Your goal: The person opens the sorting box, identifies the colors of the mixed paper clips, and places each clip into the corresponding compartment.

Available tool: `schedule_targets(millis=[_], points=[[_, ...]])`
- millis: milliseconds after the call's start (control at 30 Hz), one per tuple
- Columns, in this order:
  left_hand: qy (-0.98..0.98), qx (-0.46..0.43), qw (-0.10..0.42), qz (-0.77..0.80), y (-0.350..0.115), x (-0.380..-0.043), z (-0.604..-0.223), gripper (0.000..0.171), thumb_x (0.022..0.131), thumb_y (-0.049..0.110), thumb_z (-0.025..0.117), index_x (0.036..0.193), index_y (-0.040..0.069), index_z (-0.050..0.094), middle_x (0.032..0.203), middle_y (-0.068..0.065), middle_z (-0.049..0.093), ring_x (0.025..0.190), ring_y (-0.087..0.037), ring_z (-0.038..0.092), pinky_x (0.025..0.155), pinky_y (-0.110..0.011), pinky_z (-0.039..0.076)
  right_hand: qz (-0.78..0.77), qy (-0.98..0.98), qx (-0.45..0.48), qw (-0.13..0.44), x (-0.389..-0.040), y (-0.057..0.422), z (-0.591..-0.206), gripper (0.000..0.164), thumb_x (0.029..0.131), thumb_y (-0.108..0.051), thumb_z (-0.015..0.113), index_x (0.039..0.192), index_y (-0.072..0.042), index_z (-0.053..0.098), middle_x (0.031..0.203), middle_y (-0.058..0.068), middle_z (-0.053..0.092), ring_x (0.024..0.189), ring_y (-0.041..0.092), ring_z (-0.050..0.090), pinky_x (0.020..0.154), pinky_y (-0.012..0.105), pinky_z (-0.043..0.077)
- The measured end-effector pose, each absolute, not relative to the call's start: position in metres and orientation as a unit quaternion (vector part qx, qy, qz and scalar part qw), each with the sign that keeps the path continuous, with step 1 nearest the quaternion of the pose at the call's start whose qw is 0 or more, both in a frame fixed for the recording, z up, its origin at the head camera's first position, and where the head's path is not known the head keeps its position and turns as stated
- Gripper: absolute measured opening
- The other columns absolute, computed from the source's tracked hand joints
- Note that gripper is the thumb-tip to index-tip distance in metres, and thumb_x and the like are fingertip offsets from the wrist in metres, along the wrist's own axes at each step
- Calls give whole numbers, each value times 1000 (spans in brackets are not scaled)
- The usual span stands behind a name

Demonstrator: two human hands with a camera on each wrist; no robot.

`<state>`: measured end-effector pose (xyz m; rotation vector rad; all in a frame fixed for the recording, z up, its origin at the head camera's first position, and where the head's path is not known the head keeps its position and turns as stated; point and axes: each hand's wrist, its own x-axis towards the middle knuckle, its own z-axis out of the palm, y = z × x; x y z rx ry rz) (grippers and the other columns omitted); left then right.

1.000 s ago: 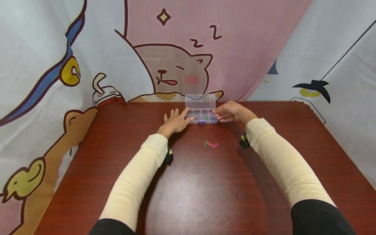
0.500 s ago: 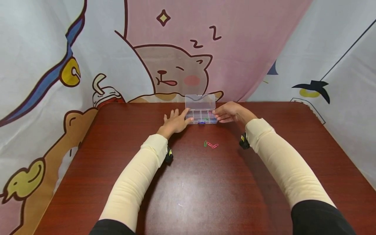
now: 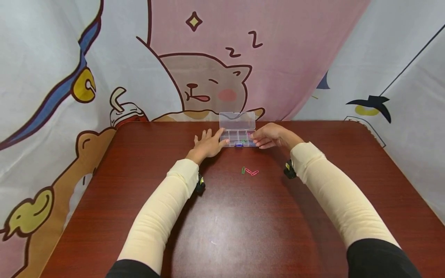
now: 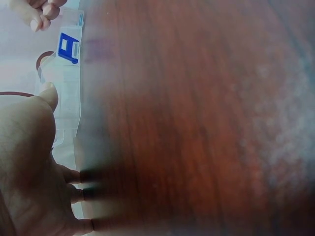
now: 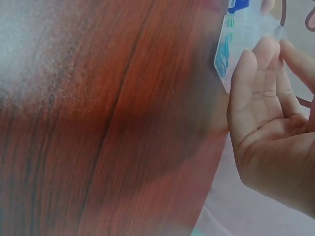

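I read "Z Z" on the pink cloth (image 3: 295,58); the left hand (image 3: 208,146), fingers spread, touches the clear plastic compartment box (image 3: 238,131) on the red-brown wooden tabletop (image 3: 222,216). Right hand (image 3: 272,135)? At its right end, grip I can't tell.

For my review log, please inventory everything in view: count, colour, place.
table: 1, red-brown, under everything
printed cloth: pieces uncountable, mainly white and pink, behind the table
compartment box: 1, clear, at the table's far edge
lid: 1, clear, raised at the box's back
latch: 1, blue, box front
clips in the box: count unclear, blue, green and pink, right half
loose green clip: 1, green, on the table
loose pink clips: 2, pink, beside it
wrist cameras: 2, black, one per wrist
sleeves: 2, cream and black, on the arms
left hand: 1, bare, box's left end
right hand: 1, bare, box's right end
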<state>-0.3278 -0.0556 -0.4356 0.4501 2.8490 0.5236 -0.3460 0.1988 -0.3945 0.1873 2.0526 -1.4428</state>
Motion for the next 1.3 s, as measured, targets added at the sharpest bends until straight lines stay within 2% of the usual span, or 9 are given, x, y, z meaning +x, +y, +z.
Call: schedule_targets(millis=[367,567,833,1100,1300], points=[[967,147,111,175,-55,-326,-434,64,90,63,25,146,35,9,149,-18,8,135,-35,1,98,-61,0,-493,806,18,326,-330,190,-399,33,81,-11,65,109,5,60,79,9,65,65,17,62,67,37,51],[969,150,108,165,-53,-327,-435,65,89,64,21,146,36,6,148,-18,8,134,-35,1,98,-62,1,-446,817,-18,364,-322,184,-403,30,78,-16,70,101,3,65,80,11,65,70,22,64,65,37,51],[970,150,97,163,-53,-326,-435,63,90,63,24,146,36,10,148,-18,10,134,-36,3,98,-61,3,-373,841,-66,388,-314,178,-405,24,76,-21,72,94,-4,70,82,11,66,76,24,65,66,37,51],[970,150,92,168,-54,-327,-437,62,91,61,26,145,36,11,148,-19,12,134,-37,5,98,-62,3,-328,858,-110,379,-305,167,-408,19,76,-23,72,90,-9,71,79,9,67,72,22,65,64,37,51],[969,151,95,171,-54,-327,-436,61,91,60,27,145,36,10,148,-19,11,134,-36,5,98,-62,3,-251,891,-164,342,-297,154,-405,10,75,-19,72,80,-11,70,73,4,67,65,21,65,59,36,51]])
